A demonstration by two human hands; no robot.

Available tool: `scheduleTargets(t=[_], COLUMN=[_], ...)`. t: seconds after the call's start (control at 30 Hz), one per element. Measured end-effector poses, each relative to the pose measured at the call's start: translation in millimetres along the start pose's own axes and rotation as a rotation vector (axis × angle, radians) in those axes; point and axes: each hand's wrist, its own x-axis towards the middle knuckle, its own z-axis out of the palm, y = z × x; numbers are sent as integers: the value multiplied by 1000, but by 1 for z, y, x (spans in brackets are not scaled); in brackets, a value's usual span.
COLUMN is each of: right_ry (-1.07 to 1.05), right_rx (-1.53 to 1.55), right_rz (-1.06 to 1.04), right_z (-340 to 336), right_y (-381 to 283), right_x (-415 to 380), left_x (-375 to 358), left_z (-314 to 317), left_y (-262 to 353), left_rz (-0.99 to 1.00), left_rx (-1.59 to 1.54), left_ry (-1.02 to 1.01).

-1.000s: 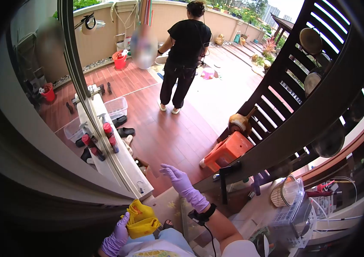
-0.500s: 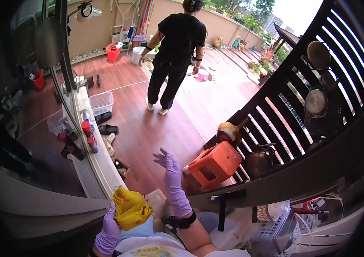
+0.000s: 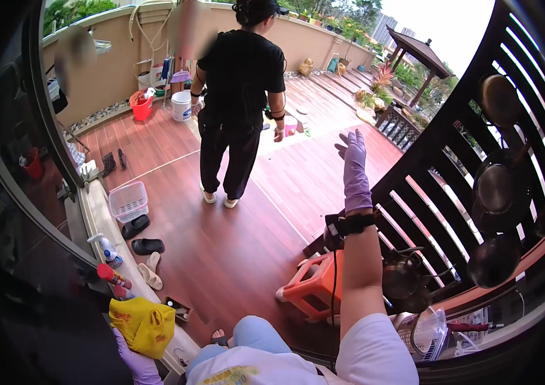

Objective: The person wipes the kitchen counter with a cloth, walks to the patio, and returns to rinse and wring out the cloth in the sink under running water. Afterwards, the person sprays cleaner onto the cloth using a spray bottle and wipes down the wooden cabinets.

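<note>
Down low, the left hand (image 3: pixel 133 359) in a purple glove grips a yellow cloth (image 3: pixel 142 325) by the door sill, while the right hand (image 3: pixel 354 168) is open, lifted toward the dark wooden rail (image 3: pixel 426 160), so next it likely needs a steady hold there.

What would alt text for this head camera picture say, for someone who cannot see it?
Seen from above, a person in purple gloves holds a yellow cloth bag in the left hand and raises the open right hand over a wooden terrace. Another person in black stands ahead, near an orange stool.
</note>
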Motion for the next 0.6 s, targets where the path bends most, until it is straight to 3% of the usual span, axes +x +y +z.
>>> scheduleTargets(t=[0.13,0.27,0.3,0.4,0.53,0.6], right_ry=[133,180,201,231,226,245], right_rx=[-452,-600,-582,-712,-604,-678], right_rz=[12,117,108,189,123,119], right_z=[-79,-111,-116,-119,-111,-106], right_y=[13,10,10,-3,-1,7], right_x=[203,303,324,409,472,511], left_x=[98,160,182,267,340,366], left_z=[26,57,60,124,152,171], left_y=[-36,-70,-81,-132,-161,-177], left_rz=[-9,-12,0,116,145,88], left_rx=[43,92,76,60,174,149], left_ry=[16,-33,114,143,286,254])
